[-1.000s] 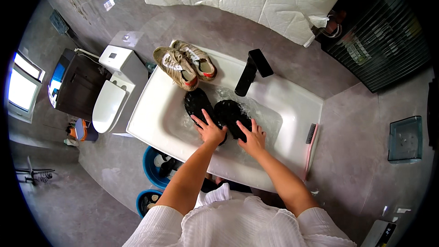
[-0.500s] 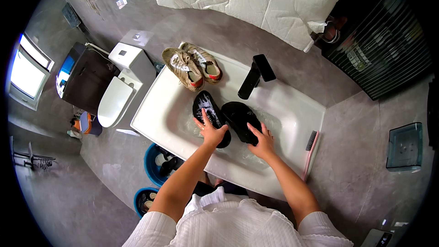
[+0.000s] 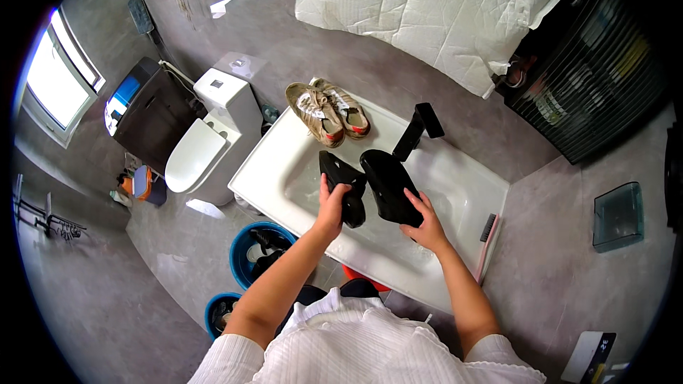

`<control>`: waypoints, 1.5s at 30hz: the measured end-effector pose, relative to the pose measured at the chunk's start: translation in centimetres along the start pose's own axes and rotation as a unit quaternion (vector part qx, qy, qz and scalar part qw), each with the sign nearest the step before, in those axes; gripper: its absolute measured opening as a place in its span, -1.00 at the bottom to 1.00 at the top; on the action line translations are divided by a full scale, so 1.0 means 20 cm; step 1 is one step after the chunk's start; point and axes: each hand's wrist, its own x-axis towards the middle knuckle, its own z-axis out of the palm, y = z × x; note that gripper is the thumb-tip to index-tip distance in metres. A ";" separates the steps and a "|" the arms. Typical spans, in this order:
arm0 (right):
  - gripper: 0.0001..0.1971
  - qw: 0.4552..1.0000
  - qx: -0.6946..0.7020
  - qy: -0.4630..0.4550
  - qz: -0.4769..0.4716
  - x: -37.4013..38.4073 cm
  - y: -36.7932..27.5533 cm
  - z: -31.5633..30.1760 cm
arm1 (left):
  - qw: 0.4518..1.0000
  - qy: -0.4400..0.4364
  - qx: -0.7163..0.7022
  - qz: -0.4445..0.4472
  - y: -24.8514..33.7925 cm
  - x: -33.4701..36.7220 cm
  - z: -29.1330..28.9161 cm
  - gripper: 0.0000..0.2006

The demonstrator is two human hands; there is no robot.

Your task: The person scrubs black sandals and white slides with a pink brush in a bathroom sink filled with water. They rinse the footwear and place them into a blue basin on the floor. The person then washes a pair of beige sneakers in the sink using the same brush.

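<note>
Over a white basin (image 3: 274,179), my left hand (image 3: 333,210) grips a black slipper (image 3: 344,173) that is tipped on its side. My right hand (image 3: 425,224) holds the matching black slipper (image 3: 386,179) by its near right edge, its long smooth face turned up. Both slippers look wet, and shallow water lies in the basin below them. Beyond, a pair of tan sneakers (image 3: 320,115) with orange-red heel patches rests on the basin's far left corner. A black faucet (image 3: 417,130) rises at the far rim, close to the right slipper.
A pink-handled brush (image 3: 487,233) lies along the basin's right rim. On the floor at left stand two blue tubs (image 3: 233,262) holding dark shoes. Farther left is a white toilet (image 3: 193,156). A black rack (image 3: 562,107) and white padding (image 3: 420,11) are at the back.
Both slippers have been lifted up from the water and turned over. My hands now grip them at the sides. The view has shifted, so the basin sits slightly lower and to the right.
</note>
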 end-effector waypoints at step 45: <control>-0.19 0.705 -0.046 -0.688 0.165 -1.00 -0.46 4.56 | 0.712 0.699 0.003 0.065 -1.36 -1.63 -3.80 -0.04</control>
